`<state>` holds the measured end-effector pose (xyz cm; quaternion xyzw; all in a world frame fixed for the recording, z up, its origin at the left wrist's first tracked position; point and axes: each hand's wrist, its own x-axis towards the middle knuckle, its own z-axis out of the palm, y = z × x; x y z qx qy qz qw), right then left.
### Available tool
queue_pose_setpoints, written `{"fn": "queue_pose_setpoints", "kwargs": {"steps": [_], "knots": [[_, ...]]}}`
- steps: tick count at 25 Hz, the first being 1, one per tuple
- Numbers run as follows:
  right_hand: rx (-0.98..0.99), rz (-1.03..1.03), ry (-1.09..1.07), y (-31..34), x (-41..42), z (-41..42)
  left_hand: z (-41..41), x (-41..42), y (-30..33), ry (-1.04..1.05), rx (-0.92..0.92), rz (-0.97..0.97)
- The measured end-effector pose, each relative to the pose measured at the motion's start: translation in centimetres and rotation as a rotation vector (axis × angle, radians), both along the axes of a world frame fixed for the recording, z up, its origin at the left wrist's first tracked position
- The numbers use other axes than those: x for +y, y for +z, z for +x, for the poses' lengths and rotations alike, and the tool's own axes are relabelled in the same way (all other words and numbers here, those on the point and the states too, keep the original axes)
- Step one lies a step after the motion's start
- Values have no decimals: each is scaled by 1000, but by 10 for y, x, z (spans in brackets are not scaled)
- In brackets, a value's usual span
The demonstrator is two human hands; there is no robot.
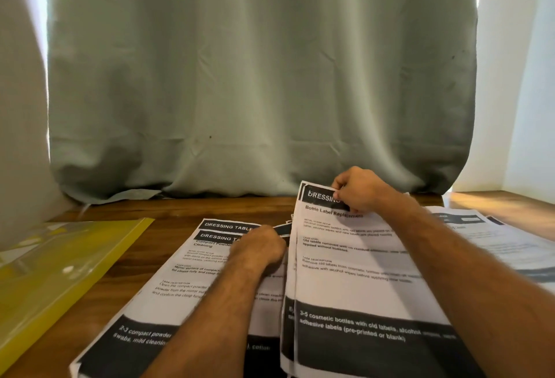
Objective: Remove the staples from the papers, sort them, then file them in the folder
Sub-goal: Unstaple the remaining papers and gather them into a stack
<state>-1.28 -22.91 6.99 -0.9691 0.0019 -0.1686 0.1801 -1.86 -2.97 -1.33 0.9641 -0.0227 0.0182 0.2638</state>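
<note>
Sorting step: right hand pinching "Bottle Label Replacement" sheet; left hand curled, pressing "Compact Powder" stack. Next: place on matching pile.

A grey-green curtain hangs behind the wooden table, daylight at its edges.

A desk carries everything, with a curtain hanging behind its far edge. A plastic folder lies on the desk at the left. Just right of it, in the near middle, lies a stack of printed sheets, and the left hand rests on that stack. Right of the stack, overlapping its edge, is a second set of sheets, raised at its far end, where the right hand grips the top edge. Further sheets lie on the desk at the far right, behind the right forearm.
</note>
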Motion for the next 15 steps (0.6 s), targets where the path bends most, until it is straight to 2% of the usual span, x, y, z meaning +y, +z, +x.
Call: {"fn": "queue_pose_setpoints", "kwargs": {"steps": [3,5,7,11,13,15], "knots": [[-27,-75,-25,12,-7,-4,10,4,-5,-15,110,-46],[-64,-91,-29,17,-12,-5,19,7,-5,-2,129,17],[-108,-46,-19,16,-16,-6,27,13,-4,36,79,111],[-184,45,17,0,-23,-16,40,21,-4,121,20,155],[-217,96,28,-15,-25,-19,41,19,-5,124,-100,188],[-258,155,35,-29,-26,-21,38,10,0,73,-248,90]]}}
